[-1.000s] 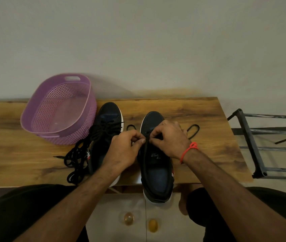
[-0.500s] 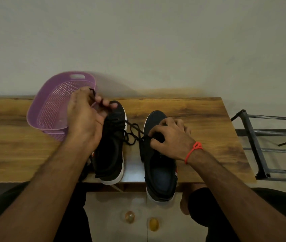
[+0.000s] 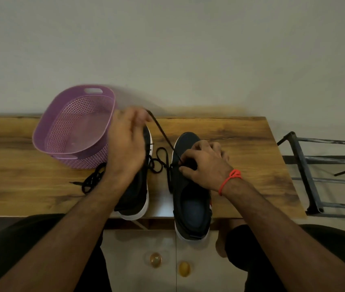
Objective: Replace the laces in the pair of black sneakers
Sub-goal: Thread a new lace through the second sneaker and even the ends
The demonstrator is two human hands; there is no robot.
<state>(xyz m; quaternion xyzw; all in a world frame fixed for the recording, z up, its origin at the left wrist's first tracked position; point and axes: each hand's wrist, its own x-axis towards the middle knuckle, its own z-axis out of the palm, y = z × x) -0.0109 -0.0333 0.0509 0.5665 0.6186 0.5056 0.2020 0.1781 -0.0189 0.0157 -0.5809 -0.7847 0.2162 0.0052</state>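
Two black sneakers with white soles stand side by side on the wooden table (image 3: 241, 144). My left hand (image 3: 126, 142) is raised over the left sneaker (image 3: 134, 197) and pinches the end of a black lace (image 3: 162, 133), which runs taut down to the right sneaker (image 3: 190, 199). My right hand (image 3: 204, 162), with a red thread on the wrist, grips the front of the right sneaker at the eyelets. Slack loops of the lace lie between the two shoes. A loose pile of black lace (image 3: 92, 180) lies left of the left sneaker.
A purple perforated plastic basket (image 3: 47, 131) stands tilted at the back left of the table, close to my left hand. A dark metal rack (image 3: 306, 178) stands off the table's right end. My knees are below the front edge.
My left hand has pulled the lace out of the right sneaker, first far left over the basket, and now holds it up nearer the shoes. My right hand stays on the right sneaker.
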